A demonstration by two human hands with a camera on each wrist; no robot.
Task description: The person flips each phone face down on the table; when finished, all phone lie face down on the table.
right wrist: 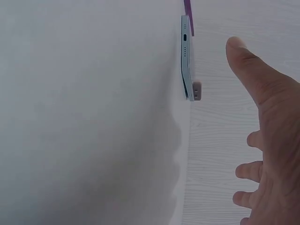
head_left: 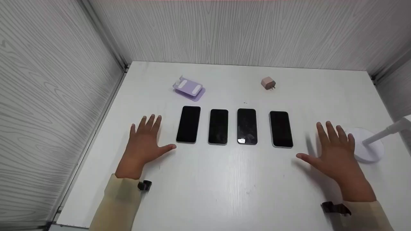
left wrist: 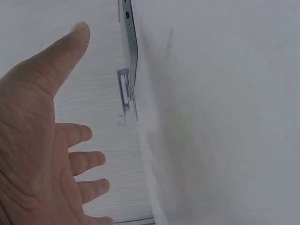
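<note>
Several black-screened phones lie in a row across the white table. My left hand (head_left: 143, 144), fingers spread and holding nothing, is left of the leftmost phone (head_left: 188, 124); its thumb points toward that phone's lower corner. On the other side, my right hand (head_left: 337, 154) is also spread and holds nothing, right of the rightmost phone (head_left: 281, 129). Between these lie two more, a left-middle phone (head_left: 218, 127) and a right-middle phone (head_left: 247, 126) with a bright reflection near its bottom. Each wrist view shows a phone edge-on beyond the thumb: phone (left wrist: 131, 42) and phone (right wrist: 186, 56).
A purple folding phone stand (head_left: 189, 87) lies behind the row at left. Behind it at right sits a pinkish charger plug (head_left: 268, 83) with its prongs out. A white round base (head_left: 369, 149) with a slanted arm stands beside my right hand. Wood-grain panels (head_left: 240, 32) enclose the table.
</note>
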